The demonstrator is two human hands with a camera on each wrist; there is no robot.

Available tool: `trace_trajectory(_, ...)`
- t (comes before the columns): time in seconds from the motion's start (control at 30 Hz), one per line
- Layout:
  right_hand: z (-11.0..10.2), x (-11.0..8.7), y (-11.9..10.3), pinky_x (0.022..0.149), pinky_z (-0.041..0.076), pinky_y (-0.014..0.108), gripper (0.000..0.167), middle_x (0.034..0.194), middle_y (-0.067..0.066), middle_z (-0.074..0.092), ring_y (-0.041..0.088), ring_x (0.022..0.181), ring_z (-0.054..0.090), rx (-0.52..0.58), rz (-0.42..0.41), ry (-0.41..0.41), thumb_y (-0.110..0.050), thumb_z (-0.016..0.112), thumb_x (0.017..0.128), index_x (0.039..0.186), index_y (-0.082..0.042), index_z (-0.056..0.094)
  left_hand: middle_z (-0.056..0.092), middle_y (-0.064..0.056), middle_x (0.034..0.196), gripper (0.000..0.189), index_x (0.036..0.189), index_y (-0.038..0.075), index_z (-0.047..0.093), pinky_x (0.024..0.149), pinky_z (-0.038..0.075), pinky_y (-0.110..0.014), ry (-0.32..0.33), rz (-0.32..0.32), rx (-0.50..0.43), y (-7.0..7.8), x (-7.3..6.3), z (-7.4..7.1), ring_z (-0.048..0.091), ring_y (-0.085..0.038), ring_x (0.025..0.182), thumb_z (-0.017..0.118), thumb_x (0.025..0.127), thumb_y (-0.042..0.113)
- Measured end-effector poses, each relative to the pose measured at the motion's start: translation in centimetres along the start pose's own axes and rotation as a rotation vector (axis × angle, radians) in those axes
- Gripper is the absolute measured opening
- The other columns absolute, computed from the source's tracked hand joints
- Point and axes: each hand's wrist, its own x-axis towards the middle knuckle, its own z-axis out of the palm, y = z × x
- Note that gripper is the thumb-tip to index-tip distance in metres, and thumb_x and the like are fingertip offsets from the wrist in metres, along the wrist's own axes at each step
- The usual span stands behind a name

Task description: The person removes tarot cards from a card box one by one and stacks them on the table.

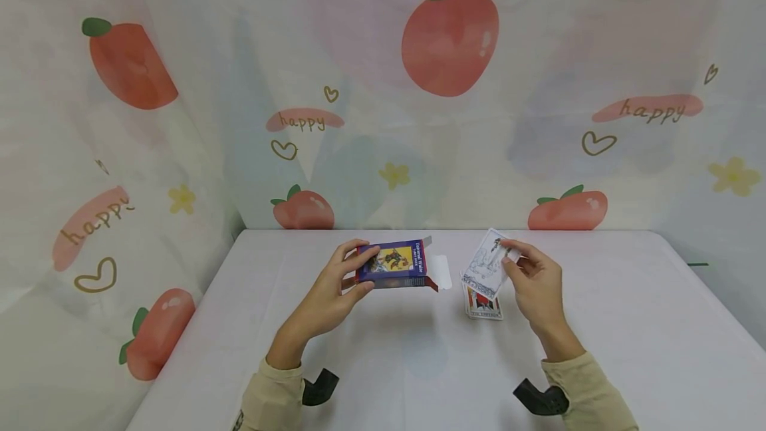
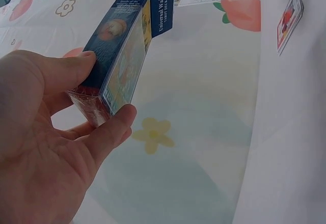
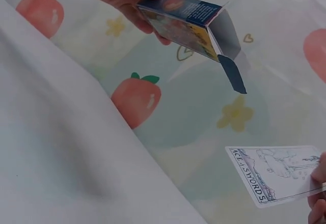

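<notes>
My left hand (image 1: 332, 291) grips a blue tarot deck box (image 1: 391, 263) by its closed end, thumb below and fingers over the top. The box is held above the table with its flaps open toward the right. "Universal Waite Tarot Deck" shows on a flap in the left wrist view. My right hand (image 1: 535, 285) pinches a tarot card (image 1: 487, 261) between thumb and fingers. It reads "Ace of Swords" (image 3: 275, 175) in the right wrist view. Beneath it, a small stack of tarot cards (image 1: 483, 306) lies face up on the table, partly hidden by the held card.
A white-covered table (image 1: 413, 364) spreads under both hands. Behind it hangs a cloth backdrop (image 1: 371, 38) printed with fruit, hearts and flowers, its lower edge meeting the table's far side. Black wrist camera mounts (image 1: 320, 388) stick out from both sleeves.
</notes>
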Motion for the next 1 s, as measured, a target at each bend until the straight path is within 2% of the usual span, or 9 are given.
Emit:
trace_trajectory(0.1,0.0,0.0,0.5,0.070,0.049,0.007,0.032,0.120,0.001,0.063,0.001,0.087,0.056,-0.034,0.002,-0.010,0.008,0.055,0.097,0.127,0.004,0.066,0.032,-0.009,0.157,0.053,0.149,0.014,0.051,0.108,0.050,-0.055,0.002,0.001,0.004,0.0,0.0,0.0,0.041,-0.034,0.142,0.063,0.099,0.006)
trace_trajectory(0.23,-0.1,0.1,1.3,0.068,0.046,0.007,0.040,0.122,0.001,0.056,0.003,0.087,0.052,-0.087,-0.030,-0.045,0.010,0.050,0.097,0.134,0.002,0.063,0.032,-0.009,0.157,0.053,0.149,0.015,0.051,0.108,0.050,-0.055,0.004,0.000,0.010,0.0,0.0,0.0,0.041,-0.034,0.142,0.064,0.098,0.006)
trace_trajectory(0.4,-0.2,0.2,2.1,0.070,0.047,0.007,0.053,0.137,0.015,0.048,0.004,0.096,0.051,-0.138,-0.072,-0.130,0.014,0.045,0.093,0.144,0.000,0.054,0.032,-0.009,0.157,0.053,0.149,0.015,0.051,0.108,0.050,-0.056,0.004,0.006,0.008,-0.1,0.0,0.0,0.041,-0.035,0.141,0.064,0.098,0.006)
trace_trajectory(0.6,-0.4,0.6,2.7,0.066,0.054,0.012,0.051,0.138,0.028,0.052,-0.006,0.087,0.058,-0.112,-0.016,-0.192,0.011,0.049,0.096,0.147,0.002,0.049,0.032,-0.010,0.157,0.053,0.149,0.014,0.052,0.107,0.050,-0.056,0.003,0.009,0.006,-0.1,0.0,0.0,0.041,-0.035,0.141,0.064,0.098,0.006)
trace_trajectory(0.7,-0.5,0.7,3.2,0.068,0.054,0.010,0.050,0.143,0.031,0.051,-0.007,0.089,0.058,-0.151,0.035,-0.214,0.009,0.049,0.097,0.147,0.003,0.048,0.032,-0.010,0.157,0.053,0.149,0.015,0.052,0.107,0.050,-0.056,0.002,0.006,0.006,-0.1,0.0,0.1,0.041,-0.035,0.141,0.064,0.098,0.006)
trace_trajectory(0.87,-0.6,0.8,4.1,0.069,0.054,0.012,0.055,0.154,0.029,0.042,0.012,0.101,0.060,-0.245,0.103,-0.301,0.011,0.043,0.095,0.149,0.003,0.045,0.032,-0.010,0.158,0.054,0.150,0.015,0.051,0.108,0.050,-0.056,0.000,0.001,0.006,-0.1,0.0,0.1,0.040,-0.035,0.142,0.064,0.098,0.007)
trace_trajectory(0.93,-0.5,0.8,4.5,0.069,0.054,0.013,0.057,0.156,0.028,0.040,0.020,0.104,0.060,-0.261,0.105,-0.322,0.013,0.042,0.093,0.149,0.003,0.045,0.032,-0.009,0.158,0.054,0.150,0.016,0.051,0.108,0.050,-0.056,0.000,-0.001,0.006,-0.1,0.0,0.1,0.040,-0.035,0.142,0.064,0.098,0.007)
trace_trajectory(1.0,-0.4,0.9,4.9,0.068,0.053,0.014,0.058,0.156,0.029,0.039,0.021,0.102,0.061,-0.263,0.100,-0.329,0.014,0.042,0.091,0.148,0.004,0.046,0.032,-0.009,0.158,0.054,0.150,0.016,0.051,0.108,0.050,-0.056,-0.002,0.000,0.004,-0.1,0.1,0.2,0.041,-0.035,0.142,0.064,0.098,0.006)
